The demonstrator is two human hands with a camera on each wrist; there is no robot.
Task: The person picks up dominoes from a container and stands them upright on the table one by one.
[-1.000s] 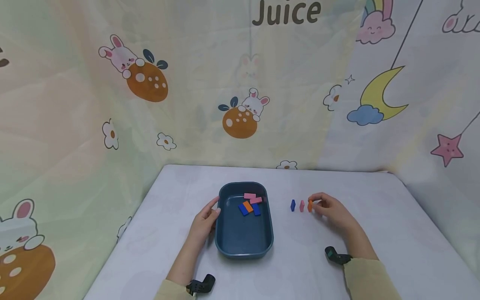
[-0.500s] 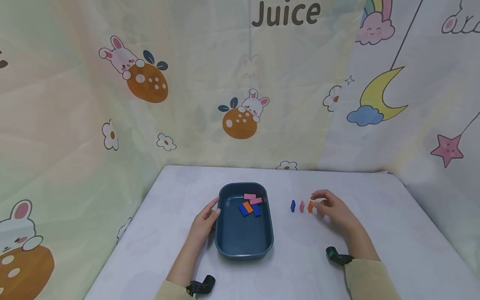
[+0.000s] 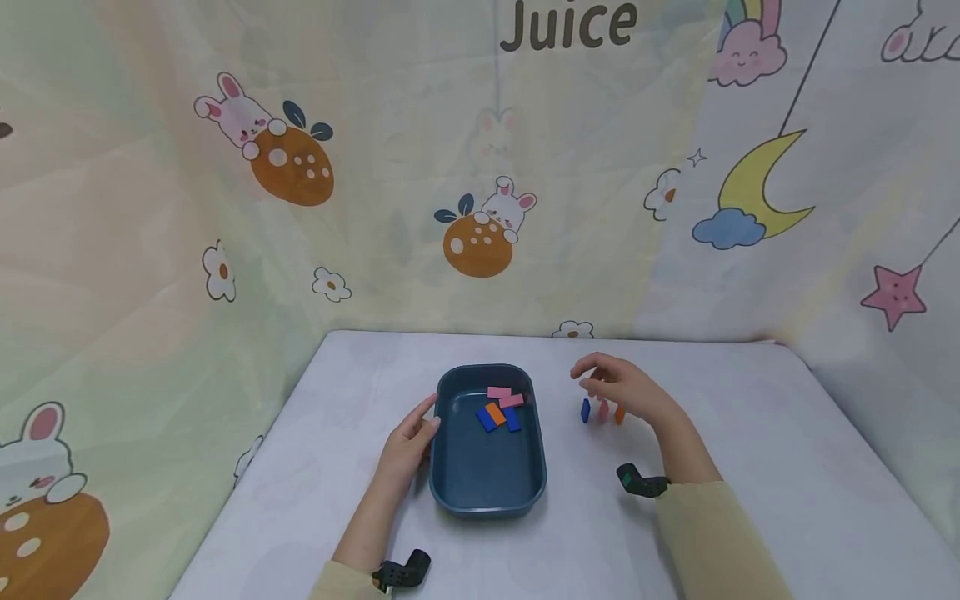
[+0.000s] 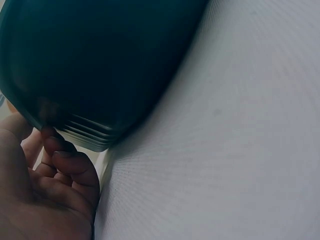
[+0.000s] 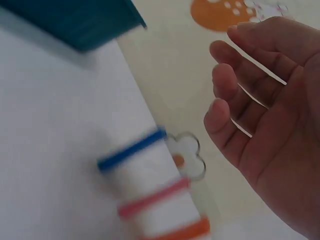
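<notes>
A dark teal rectangular tray (image 3: 487,492) stands on the table, and in it lie several small flat domino blocks, among them a pink block (image 3: 498,392), an orange block (image 3: 495,413) and a blue block (image 3: 513,419). My left hand (image 3: 408,446) holds the tray at its left side, curled fingers (image 4: 75,165) against the wall. To the right of the tray a blue domino (image 5: 132,150), a pink domino (image 5: 154,198) and an orange domino (image 3: 620,415) stand upright in a row. My right hand (image 3: 622,387) hovers over that row, fingers loosely bent and holding nothing.
A white cloth covers the table (image 3: 300,500). Behind and beside it hangs a printed curtain (image 3: 390,167) with rabbits, a moon and a star. Each wrist wears a black camera, such as the right one (image 3: 641,482).
My right hand has let go of the orange domino, which stays standing, and has risen and moved left over the row. The left hand and tray have stayed put.
</notes>
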